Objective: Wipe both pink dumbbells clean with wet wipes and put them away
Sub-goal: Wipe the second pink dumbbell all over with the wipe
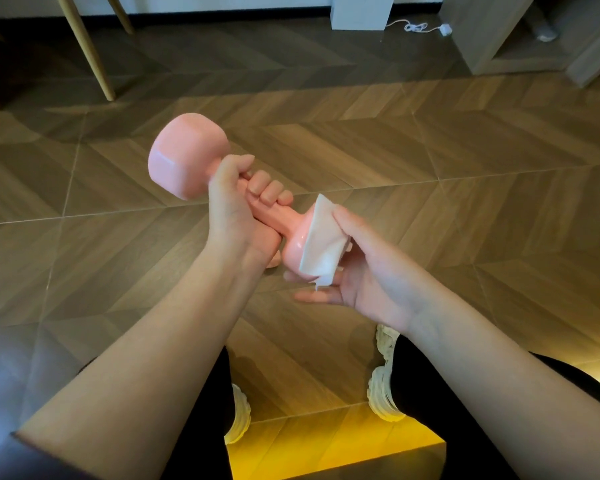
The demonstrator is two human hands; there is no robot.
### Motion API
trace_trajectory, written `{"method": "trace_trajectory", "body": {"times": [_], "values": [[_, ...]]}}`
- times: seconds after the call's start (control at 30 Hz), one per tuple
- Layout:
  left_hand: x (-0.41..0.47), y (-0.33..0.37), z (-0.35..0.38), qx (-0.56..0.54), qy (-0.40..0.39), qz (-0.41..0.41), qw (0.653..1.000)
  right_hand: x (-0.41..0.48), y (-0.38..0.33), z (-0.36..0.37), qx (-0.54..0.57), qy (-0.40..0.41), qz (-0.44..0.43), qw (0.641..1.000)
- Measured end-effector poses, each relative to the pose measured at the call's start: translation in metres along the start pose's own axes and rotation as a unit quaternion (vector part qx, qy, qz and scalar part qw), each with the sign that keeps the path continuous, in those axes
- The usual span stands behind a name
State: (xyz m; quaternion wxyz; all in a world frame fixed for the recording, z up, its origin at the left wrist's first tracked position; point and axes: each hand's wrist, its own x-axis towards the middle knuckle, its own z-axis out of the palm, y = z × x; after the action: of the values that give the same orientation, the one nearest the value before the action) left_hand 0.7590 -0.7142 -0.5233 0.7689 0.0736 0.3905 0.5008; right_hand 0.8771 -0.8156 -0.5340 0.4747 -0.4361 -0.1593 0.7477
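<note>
Above a herringbone wood floor [430, 150], the pink dumbbell [187, 157] is held in mid-air, its long axis slanting from upper left down to lower right. The left hand [236, 206] grips the handle. The right hand [364, 271] holds a wet wipe [321, 244] against the lower head, fingers seemingly cupped beneath.

One head camera looked forward and down. It sat close above left hand [234, 211] and right hand [371, 275]; floor [413, 150] lay far.

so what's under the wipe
The wipe lies over the near head of the pink dumbbell, held there by the right hand. The head's end face is covered, so its state cannot be seen.
</note>
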Motion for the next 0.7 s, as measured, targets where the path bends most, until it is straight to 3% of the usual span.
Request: {"method": "trace_trajectory", "body": {"times": [0.1, 0.27, 0.4, 0.6, 0.7], "values": [[-0.0022, -0.0004, 0.0012, 0.009, 0.018, 0.008, 1.0, 0.0002, 0.0014, 0.0001, -0.018, 0.004, -0.012, 1.0], [-0.002, -0.0069, -0.0004, -0.005, 0.036, -0.024, 0.999, 0.0009, 0.0047, 0.0014, -0.098, 0.104, -0.095, 0.985], [-0.0034, -0.0079, -0.0001, 0.008, 0.022, -0.024, 0.999, 0.0044, 0.0068, 0.0074, -0.107, 0.15, -0.092, 0.979], [0.0032, -0.0042, -0.0024, -0.014, 0.028, -0.028, 0.999, 0.0037, 0.0016, 0.0072, -0.064, 0.124, -0.081, 0.987], [0.0034, -0.0011, -0.0046, -0.019, 0.031, -0.027, 0.999, -0.0006, -0.0005, 0.0031, -0.014, 0.053, -0.044, 0.998]]}}
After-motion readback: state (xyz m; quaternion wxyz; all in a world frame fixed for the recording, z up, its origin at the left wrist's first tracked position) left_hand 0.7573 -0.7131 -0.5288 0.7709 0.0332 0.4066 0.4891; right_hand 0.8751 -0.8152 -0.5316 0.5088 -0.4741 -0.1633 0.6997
